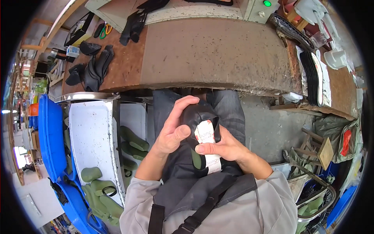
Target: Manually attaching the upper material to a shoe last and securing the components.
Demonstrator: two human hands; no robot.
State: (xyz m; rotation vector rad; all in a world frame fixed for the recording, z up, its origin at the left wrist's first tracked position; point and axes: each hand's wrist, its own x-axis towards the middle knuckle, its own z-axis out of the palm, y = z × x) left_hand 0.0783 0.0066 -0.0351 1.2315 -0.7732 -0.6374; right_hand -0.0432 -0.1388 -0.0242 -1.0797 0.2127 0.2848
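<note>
Over my lap, a black leather shoe upper (194,111) is draped around a green shoe last (198,159), sole side up. A white insole with red and dark print (205,132) lies along its sole. My left hand (171,130) wraps its fingers over the upper's far left side, with the thumb lying along the left edge. From the right, my right hand (228,147) grips the shoe last, its thumb pressed across the white insole. The fingers under the upper are hidden.
A worn brown workbench (218,54) spans ahead. Black leather pieces (93,68) and scissors (104,31) lie at its left, stacked black insoles (309,78) at its right. Green shoe lasts (103,195) fill a white rack (93,136) at left, beside blue tubs (52,136).
</note>
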